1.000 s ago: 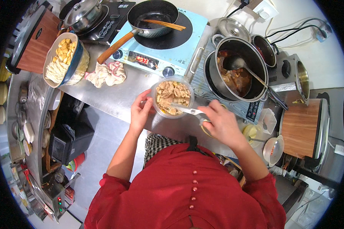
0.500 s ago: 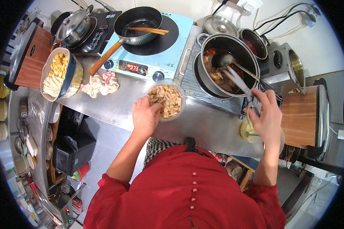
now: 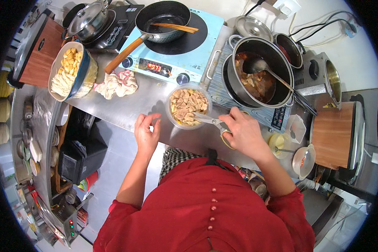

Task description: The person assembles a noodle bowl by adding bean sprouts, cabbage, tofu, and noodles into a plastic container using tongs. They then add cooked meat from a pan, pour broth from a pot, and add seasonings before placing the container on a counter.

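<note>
My right hand (image 3: 245, 132) grips a pair of scissors (image 3: 214, 121) by the handles, which show a yellow loop. The blade tips reach over the near right edge of the meat pieces (image 3: 189, 105), which fill a round clear plastic tub (image 3: 170, 112). Left of the tub, my left hand (image 3: 147, 133) is raised with nothing in it, thumb and fingers curved but apart. Beyond my right hand, a deep pot (image 3: 283, 98) holds dark reddish broth with chunks in it. A ladle (image 3: 277, 77) leans inside that pot.
A frying pan (image 3: 164, 37) with wooden chopsticks (image 3: 176, 27) rests on a light-blue cooktop (image 3: 197, 71). Its wooden handle points toward me. At left lie a crumpled cloth (image 3: 117, 84) and a food-filled container (image 3: 80, 80). Small bowls (image 3: 300, 161) stand near the right edge.
My right hand has brought the scissors from over the pot down left to the tub. My left hand has drawn back from the meat, leftward. The view has shifted slightly.
</note>
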`<action>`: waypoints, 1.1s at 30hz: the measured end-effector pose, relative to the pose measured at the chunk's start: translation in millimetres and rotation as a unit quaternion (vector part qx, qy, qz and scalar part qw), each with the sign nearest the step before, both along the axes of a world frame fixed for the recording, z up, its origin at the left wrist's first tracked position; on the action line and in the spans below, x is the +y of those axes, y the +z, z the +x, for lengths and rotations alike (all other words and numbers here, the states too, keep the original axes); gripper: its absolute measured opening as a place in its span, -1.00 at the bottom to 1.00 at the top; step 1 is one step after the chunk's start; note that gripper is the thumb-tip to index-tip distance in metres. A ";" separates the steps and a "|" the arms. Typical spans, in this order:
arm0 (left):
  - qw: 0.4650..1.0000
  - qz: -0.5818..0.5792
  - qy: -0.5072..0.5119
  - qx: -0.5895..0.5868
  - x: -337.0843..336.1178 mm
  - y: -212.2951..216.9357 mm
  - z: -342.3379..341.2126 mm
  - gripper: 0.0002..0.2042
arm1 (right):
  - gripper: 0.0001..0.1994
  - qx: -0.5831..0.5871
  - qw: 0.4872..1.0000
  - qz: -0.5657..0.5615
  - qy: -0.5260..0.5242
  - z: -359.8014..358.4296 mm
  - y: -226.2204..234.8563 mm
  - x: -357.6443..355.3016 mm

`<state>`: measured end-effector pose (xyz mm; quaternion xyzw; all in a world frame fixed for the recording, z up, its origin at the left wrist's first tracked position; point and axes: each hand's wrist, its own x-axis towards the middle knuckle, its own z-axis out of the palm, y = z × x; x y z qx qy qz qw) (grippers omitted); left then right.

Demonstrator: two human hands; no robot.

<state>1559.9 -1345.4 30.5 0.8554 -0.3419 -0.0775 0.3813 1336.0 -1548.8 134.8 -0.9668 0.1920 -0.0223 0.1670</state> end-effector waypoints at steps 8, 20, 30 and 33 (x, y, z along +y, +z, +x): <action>0.998 -0.049 -0.002 0.035 10.3 -5.8 0.1 -0.85 | -0.61 -0.008 1.000 -0.004 -0.009 16.8 13.1 5.0; 0.992 -0.093 -0.024 0.087 1.4 1.3 0.0 -0.86 | -0.66 0.014 0.997 -0.068 -0.024 58.9 -6.4 10.8; 0.989 -0.093 -0.049 0.102 1.1 -0.6 13.6 -0.86 | -0.67 0.055 0.991 -0.003 -0.119 63.5 -16.6 18.1; 0.989 -0.092 -0.049 0.104 1.8 -3.3 19.3 -0.87 | -0.66 -0.022 0.990 0.052 -0.129 47.1 -4.2 13.0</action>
